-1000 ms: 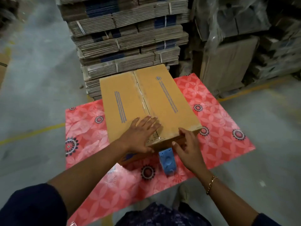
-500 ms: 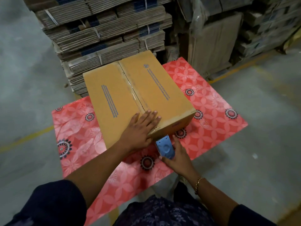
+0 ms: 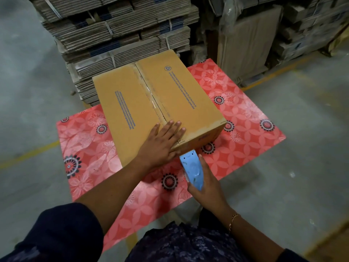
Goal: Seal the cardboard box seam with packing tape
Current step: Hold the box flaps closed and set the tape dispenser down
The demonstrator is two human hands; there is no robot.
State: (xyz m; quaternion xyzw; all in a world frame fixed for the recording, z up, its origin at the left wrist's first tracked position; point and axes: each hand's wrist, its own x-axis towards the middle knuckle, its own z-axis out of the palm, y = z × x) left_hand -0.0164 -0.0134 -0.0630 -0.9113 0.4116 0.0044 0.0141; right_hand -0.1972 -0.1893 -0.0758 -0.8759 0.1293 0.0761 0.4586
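Observation:
A closed brown cardboard box [image 3: 132, 103] sits on a table with a red flowered cover [image 3: 245, 118]. Clear tape shines along its centre seam [image 3: 154, 104]. My left hand [image 3: 162, 144] lies flat, fingers spread, on the box top at the near end of the seam. My right hand [image 3: 207, 184] holds a light blue tape dispenser [image 3: 192, 171] just in front of the box's near edge, its toothed blade pointing at the box. The tape roll itself is hidden by the dispenser and my hand.
Strapped bundles of flat cardboard [image 3: 117, 35] are stacked right behind the table. More stacked cartons and plastic-wrapped sheets [image 3: 264, 35] stand at the back right. Grey concrete floor with yellow lines [image 3: 28, 154] surrounds the table.
My right hand moved off the box's near edge and took hold of the blue dispenser, drawing it back toward me. My left hand stayed pressed on the seam end.

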